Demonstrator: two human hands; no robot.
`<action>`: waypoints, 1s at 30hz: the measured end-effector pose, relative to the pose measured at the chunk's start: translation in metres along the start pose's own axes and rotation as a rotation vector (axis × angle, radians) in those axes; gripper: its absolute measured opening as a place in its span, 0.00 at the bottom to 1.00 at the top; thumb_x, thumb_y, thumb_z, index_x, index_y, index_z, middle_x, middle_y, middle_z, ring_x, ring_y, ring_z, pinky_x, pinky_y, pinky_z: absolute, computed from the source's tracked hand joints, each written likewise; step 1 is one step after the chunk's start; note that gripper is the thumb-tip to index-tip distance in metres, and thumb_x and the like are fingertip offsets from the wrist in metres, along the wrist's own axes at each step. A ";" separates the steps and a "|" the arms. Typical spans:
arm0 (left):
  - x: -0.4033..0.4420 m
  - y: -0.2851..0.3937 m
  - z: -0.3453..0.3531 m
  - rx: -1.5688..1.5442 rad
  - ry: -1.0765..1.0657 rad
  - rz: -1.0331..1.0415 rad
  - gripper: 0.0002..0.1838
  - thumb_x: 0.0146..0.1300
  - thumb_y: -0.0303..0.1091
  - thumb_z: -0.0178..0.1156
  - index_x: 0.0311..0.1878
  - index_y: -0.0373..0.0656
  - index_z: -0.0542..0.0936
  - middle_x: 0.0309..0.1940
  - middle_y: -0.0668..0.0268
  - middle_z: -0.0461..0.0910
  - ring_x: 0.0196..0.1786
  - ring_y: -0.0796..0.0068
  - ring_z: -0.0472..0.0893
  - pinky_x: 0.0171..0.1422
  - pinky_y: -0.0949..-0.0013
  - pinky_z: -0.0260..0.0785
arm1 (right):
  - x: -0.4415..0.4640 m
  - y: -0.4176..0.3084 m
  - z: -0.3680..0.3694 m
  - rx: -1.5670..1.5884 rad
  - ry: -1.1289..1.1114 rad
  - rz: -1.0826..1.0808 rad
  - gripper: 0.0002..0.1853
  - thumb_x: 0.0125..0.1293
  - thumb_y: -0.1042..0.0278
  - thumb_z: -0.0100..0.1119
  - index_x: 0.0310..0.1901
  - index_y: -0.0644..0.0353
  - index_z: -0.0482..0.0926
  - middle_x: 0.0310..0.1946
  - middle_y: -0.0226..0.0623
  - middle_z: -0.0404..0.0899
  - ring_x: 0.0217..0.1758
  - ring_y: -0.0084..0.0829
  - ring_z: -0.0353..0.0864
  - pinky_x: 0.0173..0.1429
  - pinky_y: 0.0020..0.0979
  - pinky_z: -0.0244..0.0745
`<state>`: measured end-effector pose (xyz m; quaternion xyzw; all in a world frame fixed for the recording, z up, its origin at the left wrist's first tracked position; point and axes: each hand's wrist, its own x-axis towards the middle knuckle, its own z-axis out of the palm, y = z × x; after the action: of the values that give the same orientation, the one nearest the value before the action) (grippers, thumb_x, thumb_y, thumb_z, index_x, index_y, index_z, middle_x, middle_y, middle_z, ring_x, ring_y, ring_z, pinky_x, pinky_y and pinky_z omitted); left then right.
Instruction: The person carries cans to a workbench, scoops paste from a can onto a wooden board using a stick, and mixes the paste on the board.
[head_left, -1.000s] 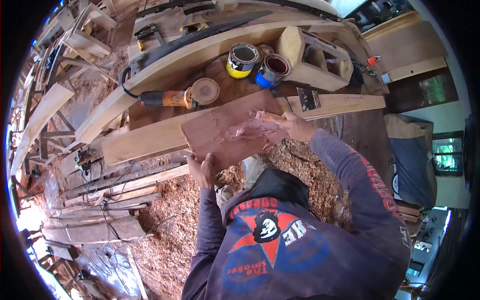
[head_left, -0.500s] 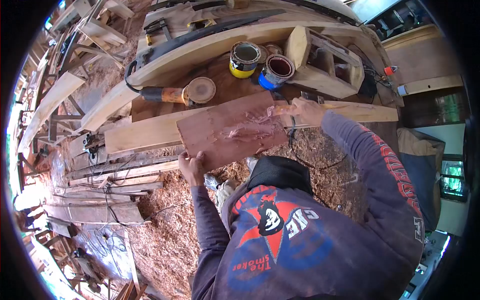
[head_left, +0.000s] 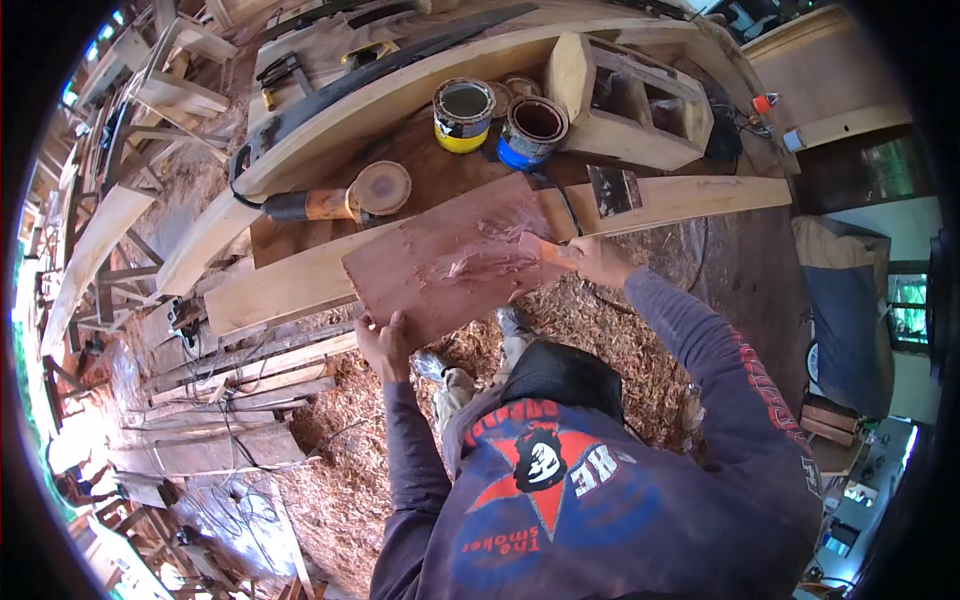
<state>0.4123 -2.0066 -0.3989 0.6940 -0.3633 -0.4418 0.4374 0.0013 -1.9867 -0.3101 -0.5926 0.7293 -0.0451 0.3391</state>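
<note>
A flat reddish-brown board lies tilted over the near edge of the workbench, overlapping a pale plank. Pinkish putty is smeared in ridges across its middle and right part. My left hand grips the board's lower left corner, thumb on top and fingers mostly underneath. In my right hand is a putty knife with an orange-brown handle, its blade touching the putty near the board's right end. Just beyond, a dark flat scraper blade rests on the pale plank.
Behind the board stand a yellow-banded can and a blue-banded can, both without lids. A disc sander lies to their left. A wooden frame sits at the back right. Wood shavings cover the floor.
My right hand and the putty knife have come down toward me, from the board's upper right edge to lower on its right side. My left hand still holds the corner.
</note>
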 end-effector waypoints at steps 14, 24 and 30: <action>-0.001 0.005 -0.002 0.051 0.026 -0.005 0.24 0.57 0.24 0.72 0.53 0.25 0.73 0.42 0.57 0.83 0.39 0.72 0.81 0.45 0.69 0.75 | 0.010 0.006 -0.042 -0.494 0.005 -0.049 0.28 0.74 0.41 0.52 0.38 0.61 0.87 0.35 0.57 0.86 0.43 0.57 0.87 0.52 0.52 0.81; -0.010 0.014 -0.004 0.006 -0.027 0.032 0.22 0.56 0.23 0.71 0.51 0.27 0.75 0.42 0.56 0.83 0.43 0.68 0.81 0.51 0.67 0.74 | -0.025 -0.010 -0.067 -0.205 0.238 -0.333 0.12 0.71 0.68 0.56 0.52 0.55 0.85 0.36 0.52 0.86 0.41 0.53 0.86 0.50 0.52 0.80; -0.014 -0.020 -0.034 -0.065 0.045 -0.003 0.19 0.57 0.25 0.71 0.49 0.27 0.76 0.42 0.57 0.84 0.41 0.71 0.80 0.49 0.67 0.74 | -0.052 0.004 -0.008 -0.271 0.373 -0.633 0.34 0.61 0.83 0.54 0.69 0.47 0.77 0.56 0.46 0.74 0.60 0.47 0.76 0.60 0.43 0.77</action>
<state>0.4418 -1.9775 -0.4059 0.6897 -0.3377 -0.4382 0.4672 -0.0027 -1.9414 -0.2825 -0.8092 0.5588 -0.1579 0.0888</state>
